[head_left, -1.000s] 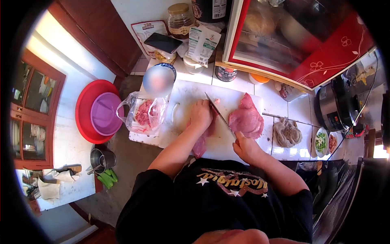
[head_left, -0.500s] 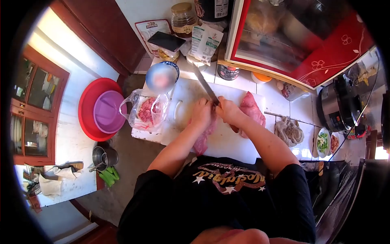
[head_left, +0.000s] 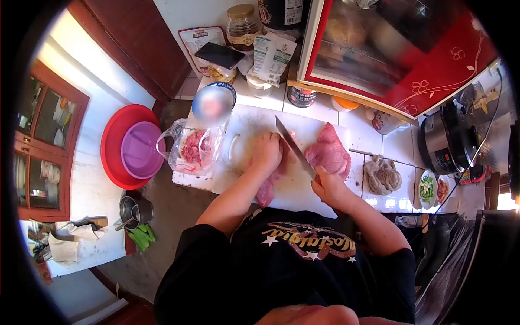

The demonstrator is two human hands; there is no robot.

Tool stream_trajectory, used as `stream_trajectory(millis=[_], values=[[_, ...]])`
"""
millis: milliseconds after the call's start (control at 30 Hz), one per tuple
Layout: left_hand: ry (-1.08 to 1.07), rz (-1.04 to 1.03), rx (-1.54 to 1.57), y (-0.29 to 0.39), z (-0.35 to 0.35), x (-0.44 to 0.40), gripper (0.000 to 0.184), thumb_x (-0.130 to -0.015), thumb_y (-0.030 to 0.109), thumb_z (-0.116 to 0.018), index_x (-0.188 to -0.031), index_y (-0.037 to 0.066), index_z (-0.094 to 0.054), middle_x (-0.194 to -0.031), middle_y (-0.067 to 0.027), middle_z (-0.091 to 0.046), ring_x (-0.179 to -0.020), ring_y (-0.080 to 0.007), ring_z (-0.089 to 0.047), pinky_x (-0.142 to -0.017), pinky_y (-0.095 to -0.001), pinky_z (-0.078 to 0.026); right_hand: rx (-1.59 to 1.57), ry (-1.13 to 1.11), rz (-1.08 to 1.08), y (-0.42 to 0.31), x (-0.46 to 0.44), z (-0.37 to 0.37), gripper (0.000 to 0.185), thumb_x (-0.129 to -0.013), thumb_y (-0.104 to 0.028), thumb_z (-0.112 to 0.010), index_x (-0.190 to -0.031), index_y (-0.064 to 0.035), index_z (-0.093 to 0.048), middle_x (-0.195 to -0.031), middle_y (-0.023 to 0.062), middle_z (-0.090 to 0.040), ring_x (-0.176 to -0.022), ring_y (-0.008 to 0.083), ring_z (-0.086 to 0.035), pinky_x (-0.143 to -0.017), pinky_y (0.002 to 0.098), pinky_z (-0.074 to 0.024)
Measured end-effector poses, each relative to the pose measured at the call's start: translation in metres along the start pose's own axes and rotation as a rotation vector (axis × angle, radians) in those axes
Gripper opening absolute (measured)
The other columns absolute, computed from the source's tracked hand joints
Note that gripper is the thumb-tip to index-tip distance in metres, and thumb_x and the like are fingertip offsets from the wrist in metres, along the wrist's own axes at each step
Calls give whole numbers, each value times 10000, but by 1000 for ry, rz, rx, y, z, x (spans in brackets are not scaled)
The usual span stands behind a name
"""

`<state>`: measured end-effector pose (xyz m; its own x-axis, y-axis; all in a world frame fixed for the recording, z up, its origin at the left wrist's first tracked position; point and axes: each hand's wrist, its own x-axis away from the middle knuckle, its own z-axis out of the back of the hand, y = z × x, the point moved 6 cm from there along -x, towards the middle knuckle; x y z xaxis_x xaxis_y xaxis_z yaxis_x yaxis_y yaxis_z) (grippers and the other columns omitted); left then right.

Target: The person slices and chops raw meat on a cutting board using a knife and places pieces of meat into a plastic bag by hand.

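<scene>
A strip of raw meat (head_left: 265, 193) lies on the white cutting board (head_left: 246, 122), with my left hand (head_left: 267, 151) closed over its upper part. My right hand (head_left: 327, 186) is wrapped round the handle of a knife (head_left: 293, 144), whose blade slants up and left beside my left fingers. Right of the blade rests a larger piece of raw meat (head_left: 329, 151). On the board's left side a clear plastic bag (head_left: 172, 157) holds cut meat (head_left: 194, 149). A blue-rimmed bowl (head_left: 234, 97) with blurred contents stands behind the bag.
Jars, packets and a black phone (head_left: 219, 55) stand at the back. A red-framed cabinet (head_left: 401, 97) overhangs the counter. To the right are a crumpled cloth (head_left: 382, 175), a plate of chopped greens (head_left: 427, 189) and a cooker (head_left: 448, 143). Basins (head_left: 112, 154) are at the left.
The knife and my right hand first swung left to my left hand, the blade pointing up and back, and are now back at the right. My left hand has stayed on the meat strip.
</scene>
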<state>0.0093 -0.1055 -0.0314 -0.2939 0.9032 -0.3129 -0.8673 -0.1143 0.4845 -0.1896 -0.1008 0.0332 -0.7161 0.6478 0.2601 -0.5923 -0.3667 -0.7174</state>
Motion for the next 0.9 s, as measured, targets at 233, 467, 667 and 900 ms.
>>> stream_trajectory(millis=[233, 467, 667, 900], values=[[-17, -48, 29, 4, 5, 0, 194, -757, 79, -556, -941, 32, -598, -939, -155, -569, -892, -354, -554, -776, -422, -464, 167, -57, 18, 7, -41, -8, 236, -846, -140, -494, -985, 42, -435, -719, 266, -598, -650, 423, -599, -631, 493, -482], [6, -99, 105, 9, 17, 7, 173, -771, 89, -568, -933, 32, -590, -931, -159, -570, -885, -357, -548, -766, -433, -448, 120, -49, -7, -8, -100, -4, 297, -870, -176, -484, -1063, 48, -457, -782, 267, -611, -636, 393, -612, -607, 450, -488], [139, 40, 125, -1, 7, 7, 138, -775, 96, -588, -903, 44, -585, -903, -161, -572, -868, -372, -559, -762, -446, -455, 37, -59, 50, -6, -34, 21, 221, -863, -176, -513, -964, 13, -458, -713, 225, -608, -640, 414, -599, -598, 481, -472], [69, 24, 46, 1, 3, 7, 148, -761, 100, -574, -889, 27, -594, -902, -151, -566, -855, -353, -550, -751, -440, -441, 195, -101, -44, 14, 13, -6, 229, -850, -155, -499, -975, 24, -431, -708, 269, -598, -680, 462, -590, -640, 534, -471]])
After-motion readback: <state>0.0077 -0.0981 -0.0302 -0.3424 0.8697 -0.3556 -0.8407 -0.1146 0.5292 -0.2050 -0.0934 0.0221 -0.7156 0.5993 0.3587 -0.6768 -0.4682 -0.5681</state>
